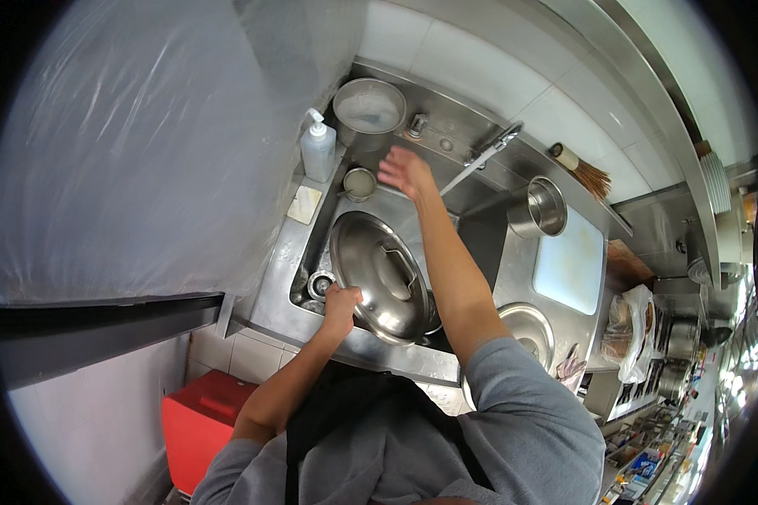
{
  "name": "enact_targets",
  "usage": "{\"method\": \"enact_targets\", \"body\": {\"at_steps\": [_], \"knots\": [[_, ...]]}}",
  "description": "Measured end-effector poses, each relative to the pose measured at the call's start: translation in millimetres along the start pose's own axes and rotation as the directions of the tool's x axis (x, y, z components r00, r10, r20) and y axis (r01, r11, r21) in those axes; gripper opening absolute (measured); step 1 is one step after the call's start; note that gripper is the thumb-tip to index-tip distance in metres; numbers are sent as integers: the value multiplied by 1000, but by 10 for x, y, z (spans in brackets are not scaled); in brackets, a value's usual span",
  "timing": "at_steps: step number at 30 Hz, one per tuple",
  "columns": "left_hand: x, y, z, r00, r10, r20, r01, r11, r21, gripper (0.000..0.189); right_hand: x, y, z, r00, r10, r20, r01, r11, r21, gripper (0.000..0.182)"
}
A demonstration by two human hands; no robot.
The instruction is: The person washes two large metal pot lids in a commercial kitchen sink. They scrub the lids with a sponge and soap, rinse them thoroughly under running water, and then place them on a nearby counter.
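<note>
My left hand (343,307) grips the rim of a large stainless steel lid (379,271), which is tilted over the sink with its wire handle facing up. Reaching towards the back of the sink, my right hand (406,170) holds nothing, its fingers spread and slightly blurred. Just left of it stands a small metal cup (359,184) of cloudy liquid. Water runs from the faucet (494,147) to the right of my right hand. The sink drain (320,285) shows beside the lid, while part of the basin is hidden under the lid and my right forearm.
A pump bottle (318,154), a pale sponge or block (304,204) and a metal bowl (369,106) sit along the sink's left and back. At right are a metal pot (538,208), a white cutting board (570,262), another lid (534,325) and a whisk brush (579,169).
</note>
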State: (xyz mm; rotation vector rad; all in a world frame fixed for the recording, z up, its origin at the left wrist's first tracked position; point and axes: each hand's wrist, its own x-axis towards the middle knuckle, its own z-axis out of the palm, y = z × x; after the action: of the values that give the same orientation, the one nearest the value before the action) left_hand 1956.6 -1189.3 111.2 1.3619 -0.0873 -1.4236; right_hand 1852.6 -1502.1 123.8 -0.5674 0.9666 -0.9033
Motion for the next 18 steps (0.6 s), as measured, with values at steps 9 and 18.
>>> {"method": "enact_targets", "body": {"at_steps": [9, 18], "knots": [[426, -74, 207, 998, -35, 61, 30, 996, 88, 27, 2, -663, -1777, 971, -82, -226, 101, 992, 73, 21], [1054, -264, 451, 994, -79, 81, 71, 993, 90, 32, -89, -952, -1551, 962, 26, -272, 36, 975, 218, 17]]}}
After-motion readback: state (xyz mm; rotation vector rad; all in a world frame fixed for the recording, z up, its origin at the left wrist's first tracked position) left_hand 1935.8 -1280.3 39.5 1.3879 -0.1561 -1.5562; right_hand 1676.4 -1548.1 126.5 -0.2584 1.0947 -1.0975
